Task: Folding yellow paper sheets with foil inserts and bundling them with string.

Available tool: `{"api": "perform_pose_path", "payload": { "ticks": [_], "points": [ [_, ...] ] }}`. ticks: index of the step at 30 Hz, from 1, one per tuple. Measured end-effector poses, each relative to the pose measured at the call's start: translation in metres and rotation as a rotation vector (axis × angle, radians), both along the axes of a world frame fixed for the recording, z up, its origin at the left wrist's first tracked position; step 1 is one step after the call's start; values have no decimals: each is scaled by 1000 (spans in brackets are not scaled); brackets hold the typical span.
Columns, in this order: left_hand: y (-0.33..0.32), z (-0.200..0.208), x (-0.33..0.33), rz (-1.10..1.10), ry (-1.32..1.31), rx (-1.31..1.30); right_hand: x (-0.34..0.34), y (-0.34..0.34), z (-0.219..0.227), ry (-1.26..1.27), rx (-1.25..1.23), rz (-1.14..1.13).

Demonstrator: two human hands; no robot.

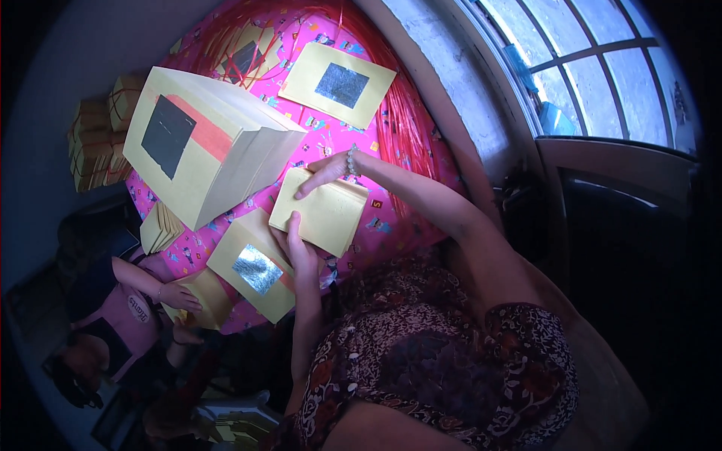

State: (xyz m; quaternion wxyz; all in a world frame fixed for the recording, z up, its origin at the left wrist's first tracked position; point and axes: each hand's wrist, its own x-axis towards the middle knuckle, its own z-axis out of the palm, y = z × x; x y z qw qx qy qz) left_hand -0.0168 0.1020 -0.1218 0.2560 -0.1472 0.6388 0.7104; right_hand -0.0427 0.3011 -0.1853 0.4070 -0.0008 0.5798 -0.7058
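Both my hands grip a small stack of yellow paper sheets above the table. My left hand is closed on its near left edge, thumb on top and fingers mostly hidden beneath. My right hand, with a beaded bracelet at the wrist, is closed on the far edge, its thumb lying across the top sheet. Just left of the stack lies a yellow sheet with a silver square. Beyond it stands a tall block of stacked yellow sheets, with a dark square and a red band on its top one.
The pink patterned tablecloth carries another yellow sheet with a silver square and red plastic strands. Tied yellow bundles are piled at far left. At lower left a co-worker's hand touches yellow paper. A barred window stands right.
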Motion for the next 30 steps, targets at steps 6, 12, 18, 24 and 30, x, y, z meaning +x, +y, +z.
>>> {"api": "perform_pose_path", "payload": {
  "ticks": [6,12,18,24,30],
  "points": [
    [-9,11,-28,-208,314,-189,49,10,38,138,347,-790],
    [-24,30,-102,-623,31,-196,130,-32,38,-178,215,-1637],
    [-14,-13,-156,-852,-376,-28,161,-112,-5,-383,-139,-1715],
    [12,-28,-146,-942,-546,-189,129,-134,-8,-604,-218,-1836],
    [11,-37,-152,-934,-557,-212,122,-166,-66,-429,-324,-1817]
  ]
}}
